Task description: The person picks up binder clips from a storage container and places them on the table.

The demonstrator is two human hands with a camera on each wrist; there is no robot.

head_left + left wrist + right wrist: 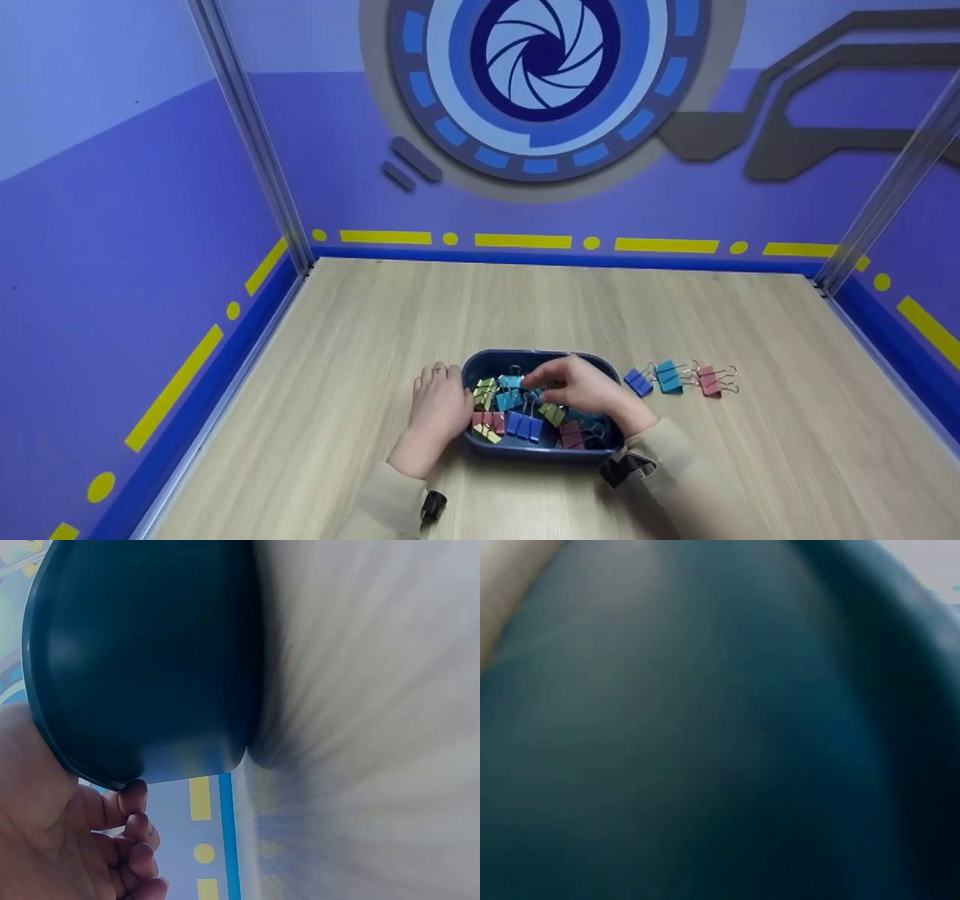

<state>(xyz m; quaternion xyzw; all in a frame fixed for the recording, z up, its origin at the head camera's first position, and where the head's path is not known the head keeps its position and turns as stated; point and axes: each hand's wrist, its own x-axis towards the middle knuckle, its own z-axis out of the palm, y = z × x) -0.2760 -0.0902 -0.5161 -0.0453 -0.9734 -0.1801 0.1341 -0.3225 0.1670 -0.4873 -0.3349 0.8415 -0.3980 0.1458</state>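
A dark blue tub (540, 452) holds several binder clips. My left hand (442, 401) holds the tub's left end, thumb at the rim and fingers outside. In the left wrist view, the loosely bent fingers (142, 829) are beside the tub wall (150, 667). My right hand (581, 386) reaches in over the right side, index finger and thumb spread apart above the clips. Near its fingertips are a light blue clip (511, 382) and a yellow clip (553, 414). A blue clip (524, 427) lies nearer the front. The tub wall (705, 727) fills the blurred right wrist view.
To the right of the tub, a blue clip (638, 382), a teal clip (669, 376) and a pink clip (709, 381) lie in a row on the wooden table (390, 315). Blue-purple panels (345, 165) wall the table at the back and sides.
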